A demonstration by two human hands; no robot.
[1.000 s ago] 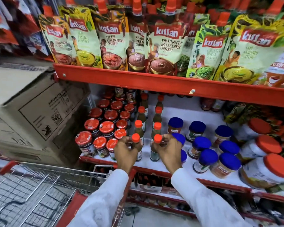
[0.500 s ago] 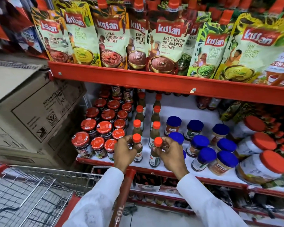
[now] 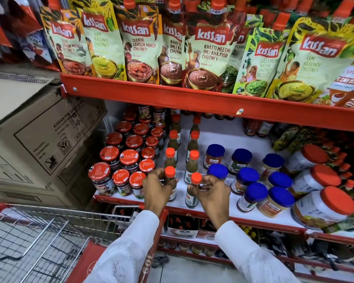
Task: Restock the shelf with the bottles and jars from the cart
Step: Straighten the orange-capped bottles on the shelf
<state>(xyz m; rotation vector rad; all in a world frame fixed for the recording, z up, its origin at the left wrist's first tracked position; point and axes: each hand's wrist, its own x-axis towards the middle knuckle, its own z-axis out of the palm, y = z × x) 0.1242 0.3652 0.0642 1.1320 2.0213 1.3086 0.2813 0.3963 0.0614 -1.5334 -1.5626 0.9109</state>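
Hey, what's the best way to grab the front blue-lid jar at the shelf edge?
Grip the blue-lid jar around its lid from above and the front. It leans, neighbours crowd its sides and back, and only the aisle side is open.

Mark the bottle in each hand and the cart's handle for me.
Left bottle (image 3: 169,172): head view, on its orange cap, above the left hand.
Right bottle (image 3: 196,178): head view, on its orange cap, above the right hand.
Cart handle (image 3: 151,252): head view, on the red bar between the sleeves.
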